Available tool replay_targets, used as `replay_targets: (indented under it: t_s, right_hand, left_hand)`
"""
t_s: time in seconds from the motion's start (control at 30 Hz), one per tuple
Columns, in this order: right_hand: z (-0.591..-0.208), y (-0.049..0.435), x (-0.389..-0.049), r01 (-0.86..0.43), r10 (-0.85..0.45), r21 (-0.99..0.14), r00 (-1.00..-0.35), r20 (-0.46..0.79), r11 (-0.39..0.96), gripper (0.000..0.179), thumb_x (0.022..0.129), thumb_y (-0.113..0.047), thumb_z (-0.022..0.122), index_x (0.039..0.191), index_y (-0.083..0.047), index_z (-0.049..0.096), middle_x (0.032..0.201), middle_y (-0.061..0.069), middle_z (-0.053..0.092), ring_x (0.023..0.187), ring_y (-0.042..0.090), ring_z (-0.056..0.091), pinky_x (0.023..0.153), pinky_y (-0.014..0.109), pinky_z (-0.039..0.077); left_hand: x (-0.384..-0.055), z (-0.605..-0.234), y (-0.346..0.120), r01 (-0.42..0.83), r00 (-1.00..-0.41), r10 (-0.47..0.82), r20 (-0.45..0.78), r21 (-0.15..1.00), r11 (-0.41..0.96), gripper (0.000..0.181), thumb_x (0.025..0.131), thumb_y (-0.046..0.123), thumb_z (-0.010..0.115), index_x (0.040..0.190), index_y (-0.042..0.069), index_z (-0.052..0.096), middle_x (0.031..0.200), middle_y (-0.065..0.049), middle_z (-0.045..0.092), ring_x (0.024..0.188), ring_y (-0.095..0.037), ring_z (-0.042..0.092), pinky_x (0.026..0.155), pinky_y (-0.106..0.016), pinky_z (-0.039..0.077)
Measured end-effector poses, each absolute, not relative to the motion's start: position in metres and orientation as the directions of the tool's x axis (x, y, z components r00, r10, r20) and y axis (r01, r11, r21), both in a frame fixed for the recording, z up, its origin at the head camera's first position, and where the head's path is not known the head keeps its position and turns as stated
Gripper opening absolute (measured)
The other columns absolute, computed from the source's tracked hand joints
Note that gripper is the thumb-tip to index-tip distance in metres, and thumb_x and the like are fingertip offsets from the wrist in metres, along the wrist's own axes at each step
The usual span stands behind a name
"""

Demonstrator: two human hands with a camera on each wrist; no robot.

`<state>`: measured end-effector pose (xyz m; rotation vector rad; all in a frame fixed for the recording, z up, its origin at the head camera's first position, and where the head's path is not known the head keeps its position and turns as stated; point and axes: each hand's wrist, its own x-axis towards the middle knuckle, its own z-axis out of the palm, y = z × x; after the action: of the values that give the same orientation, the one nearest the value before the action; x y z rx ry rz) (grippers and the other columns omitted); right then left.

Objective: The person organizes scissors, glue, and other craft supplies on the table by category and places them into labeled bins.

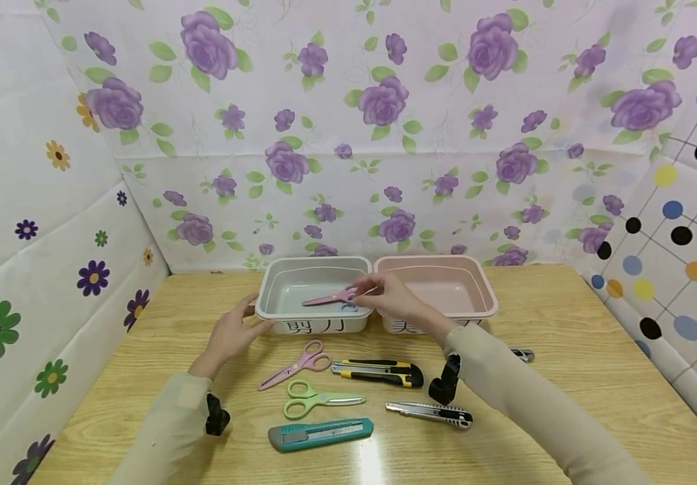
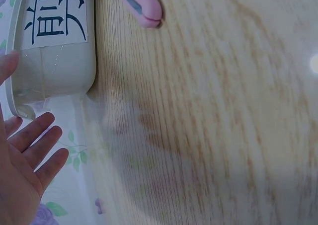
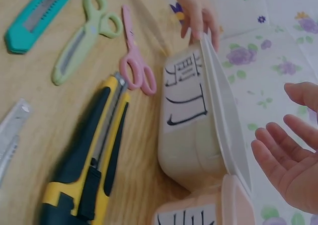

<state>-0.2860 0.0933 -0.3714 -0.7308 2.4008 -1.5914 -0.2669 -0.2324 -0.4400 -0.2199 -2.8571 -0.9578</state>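
Note:
My left hand (image 1: 232,331) is at the left end of the grey-white bin (image 1: 314,316), its thumb against the front rim and its other fingers spread straight. Over the right part of that bin, my right hand (image 1: 392,296) has loosely bent fingers. The right wrist view shows nothing in this hand (image 3: 290,168). Inside the bin lie pink scissors (image 1: 322,299) and something with blue loops (image 1: 349,307), partly hidden by the hand. Before the bin, on the table, are other pink scissors (image 1: 290,370) and green scissors (image 1: 330,399).
A pink bin (image 1: 487,306) stands right of the grey-white one. On the wooden table (image 1: 142,323) lie a yellow-black utility knife (image 1: 378,372), a teal cutter (image 1: 320,434) and a silver cutter (image 1: 429,412). Another cutter (image 1: 524,354) shows partly behind the right sleeve.

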Motion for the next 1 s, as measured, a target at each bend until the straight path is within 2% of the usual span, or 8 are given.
replay_targets:
  t_s: [0.13, 0.37, 0.57, 0.73, 1.0]
  right_hand:
    - [-0.375, 0.092, -0.277, -0.320, -0.513, -0.898, -0.848, 0.130, 0.302, 0.031, 0.082, -0.007, 0.065, 0.110, 0.005, 0.060, 0.100, 0.021, 0.061, 0.086, 0.026, 0.062, 0.069, 0.025, 0.049]
    - [-0.387, 0.091, -0.262, -0.321, -0.550, -0.899, -0.828, 0.113, 0.299, 0.034, 0.081, -0.007, 0.066, 0.110, 0.008, 0.058, 0.098, 0.017, 0.062, 0.083, 0.020, 0.062, 0.072, 0.024, 0.050]
    - [-0.397, 0.092, -0.246, -0.327, -0.605, -0.897, -0.791, 0.087, 0.298, 0.035, 0.080, -0.010, 0.068, 0.110, 0.005, 0.058, 0.099, 0.015, 0.061, 0.085, 0.019, 0.059, 0.075, 0.024, 0.049]
    - [-0.408, 0.092, -0.237, -0.326, -0.612, -0.886, -0.789, 0.062, 0.331, 0.036, 0.080, -0.013, 0.069, 0.112, 0.001, 0.060, 0.099, 0.010, 0.062, 0.087, 0.017, 0.059, 0.075, 0.024, 0.049]
    - [-0.423, 0.091, -0.225, -0.315, -0.630, -0.886, -0.776, 0.034, 0.340, 0.037, 0.079, -0.013, 0.070, 0.112, 0.001, 0.060, 0.103, 0.018, 0.061, 0.088, 0.021, 0.061, 0.077, 0.026, 0.049]
  left_hand:
    - [-0.268, -0.441, -0.233, 0.183, -0.981, 0.103, 0.167, 0.589, 0.787, 0.081, 0.082, 0.054, 0.058, 0.140, 0.005, 0.031, 0.121, -0.022, 0.055, 0.110, -0.039, 0.052, 0.087, -0.059, 0.039]
    - [-0.268, -0.441, -0.233, 0.169, -0.984, 0.099, 0.151, 0.580, 0.797, 0.082, 0.081, 0.056, 0.056, 0.141, 0.006, 0.030, 0.122, -0.022, 0.054, 0.111, -0.040, 0.051, 0.087, -0.059, 0.039]
    - [-0.268, -0.440, -0.233, 0.173, -0.983, 0.101, 0.154, 0.580, 0.796, 0.082, 0.081, 0.056, 0.057, 0.141, 0.005, 0.030, 0.122, -0.022, 0.055, 0.111, -0.039, 0.051, 0.086, -0.058, 0.039]
    - [-0.266, -0.439, -0.232, 0.183, -0.981, 0.107, 0.163, 0.581, 0.793, 0.081, 0.082, 0.053, 0.058, 0.140, 0.003, 0.031, 0.121, -0.022, 0.055, 0.110, -0.040, 0.051, 0.086, -0.058, 0.040]
    - [-0.266, -0.439, -0.232, 0.193, -0.979, 0.114, 0.170, 0.577, 0.794, 0.080, 0.082, 0.052, 0.058, 0.140, 0.004, 0.031, 0.120, -0.022, 0.056, 0.110, -0.040, 0.052, 0.086, -0.058, 0.040]
